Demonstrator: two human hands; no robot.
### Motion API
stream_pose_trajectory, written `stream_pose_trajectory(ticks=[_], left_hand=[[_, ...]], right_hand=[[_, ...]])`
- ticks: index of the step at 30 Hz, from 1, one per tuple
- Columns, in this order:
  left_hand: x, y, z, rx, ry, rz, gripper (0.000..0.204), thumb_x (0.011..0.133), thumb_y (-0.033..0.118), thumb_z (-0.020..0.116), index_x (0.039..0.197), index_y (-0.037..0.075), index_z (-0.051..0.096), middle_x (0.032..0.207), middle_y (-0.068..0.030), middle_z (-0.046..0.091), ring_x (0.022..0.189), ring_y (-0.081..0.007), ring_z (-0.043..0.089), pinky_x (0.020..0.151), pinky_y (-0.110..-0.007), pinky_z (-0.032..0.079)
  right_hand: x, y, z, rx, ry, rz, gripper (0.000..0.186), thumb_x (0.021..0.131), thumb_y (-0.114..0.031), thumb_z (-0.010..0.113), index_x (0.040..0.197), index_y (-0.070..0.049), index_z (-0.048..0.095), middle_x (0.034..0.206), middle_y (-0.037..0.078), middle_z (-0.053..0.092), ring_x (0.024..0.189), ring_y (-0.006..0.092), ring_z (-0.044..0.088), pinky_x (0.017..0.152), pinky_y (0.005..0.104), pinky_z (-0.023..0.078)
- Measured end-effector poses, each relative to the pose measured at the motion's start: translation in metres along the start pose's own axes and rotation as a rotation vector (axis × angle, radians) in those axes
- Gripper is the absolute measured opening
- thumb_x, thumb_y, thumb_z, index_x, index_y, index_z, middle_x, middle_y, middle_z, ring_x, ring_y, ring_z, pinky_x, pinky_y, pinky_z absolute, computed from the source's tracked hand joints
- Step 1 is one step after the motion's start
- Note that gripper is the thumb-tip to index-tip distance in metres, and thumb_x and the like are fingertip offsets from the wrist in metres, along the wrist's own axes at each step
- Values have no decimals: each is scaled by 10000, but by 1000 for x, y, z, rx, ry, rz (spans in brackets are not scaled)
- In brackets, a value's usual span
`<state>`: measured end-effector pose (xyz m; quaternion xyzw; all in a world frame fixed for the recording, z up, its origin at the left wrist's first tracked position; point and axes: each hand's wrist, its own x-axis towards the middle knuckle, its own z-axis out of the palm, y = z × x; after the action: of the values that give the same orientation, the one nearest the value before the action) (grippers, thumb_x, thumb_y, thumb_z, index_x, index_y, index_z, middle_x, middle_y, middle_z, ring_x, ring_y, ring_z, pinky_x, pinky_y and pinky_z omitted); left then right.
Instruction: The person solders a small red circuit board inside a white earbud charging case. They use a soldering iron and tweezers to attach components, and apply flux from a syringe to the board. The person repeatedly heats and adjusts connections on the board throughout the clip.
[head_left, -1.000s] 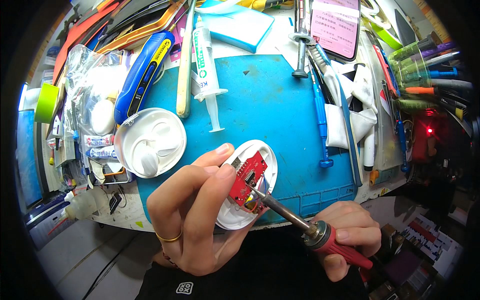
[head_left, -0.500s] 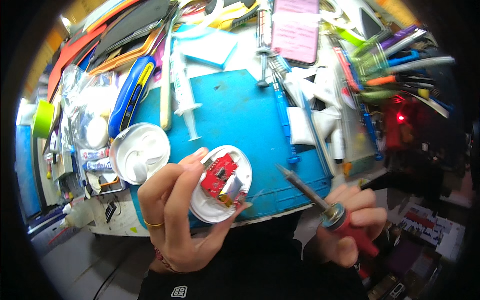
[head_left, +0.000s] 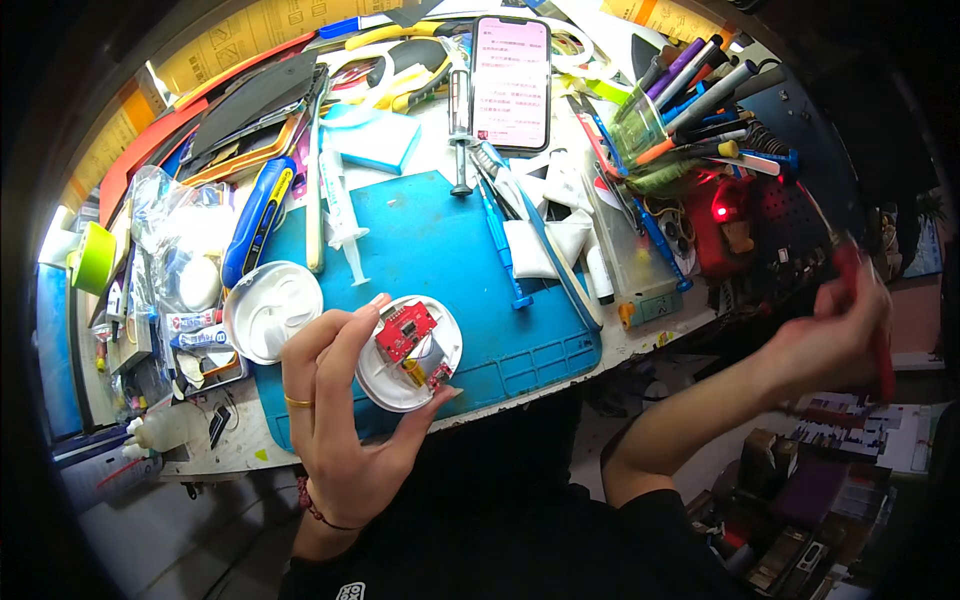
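Between the thumb and fingers of my left hand (head_left: 335,400), a round white plastic case (head_left: 378,382) is gripped by its edge, open side up. Inside it sits a red circuit board (head_left: 405,332) with a silvery part and a bit of yellow beside it. My right hand (head_left: 845,325) is out at the far right, closed around the red handle of a soldering iron (head_left: 881,365). The iron's thin shaft points up and left, near a red-lit box (head_left: 715,240). Left of the held case, a second round white shell (head_left: 275,335) lies on the bench.
A blue work mat (head_left: 420,230) covers the bench middle. Around it lie a syringe (head_left: 342,225), a blue-yellow cutter (head_left: 258,220), blue screwdrivers (head_left: 500,240), tweezers (head_left: 555,255) and a phone (head_left: 511,90). A green holder of pens and tools (head_left: 640,125) stands at the back right.
My right hand has swung the soldering iron from beside the case to the far right, by the red-lit box. The view has shifted; my left hand still holds the case.
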<state>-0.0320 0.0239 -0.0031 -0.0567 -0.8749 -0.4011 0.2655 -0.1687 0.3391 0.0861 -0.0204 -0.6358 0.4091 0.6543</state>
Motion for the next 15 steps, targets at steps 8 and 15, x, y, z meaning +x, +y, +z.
stream_pose_trajectory(ticks=[8,15], left_hand=[[2,-3,-2,-45,-62,17,805,669,61,969,1380,-15,600,1314,-202,555,1169,-296,611,884,-360,621],[3,-2,-2,-88,-77,-4,787,675,46,963,1366,-27,593,1322,-206,563,1155,-295,624,887,-355,611]], right_hand=[[-6,19,26,145,-349,409,176,881,-168,819,903,-7,753,715,16,623,572,78,503,505,244,378],[-75,-44,-4,-184,-723,567,110,947,-94,754,987,8,751,775,0,660,613,65,551,543,218,414]])
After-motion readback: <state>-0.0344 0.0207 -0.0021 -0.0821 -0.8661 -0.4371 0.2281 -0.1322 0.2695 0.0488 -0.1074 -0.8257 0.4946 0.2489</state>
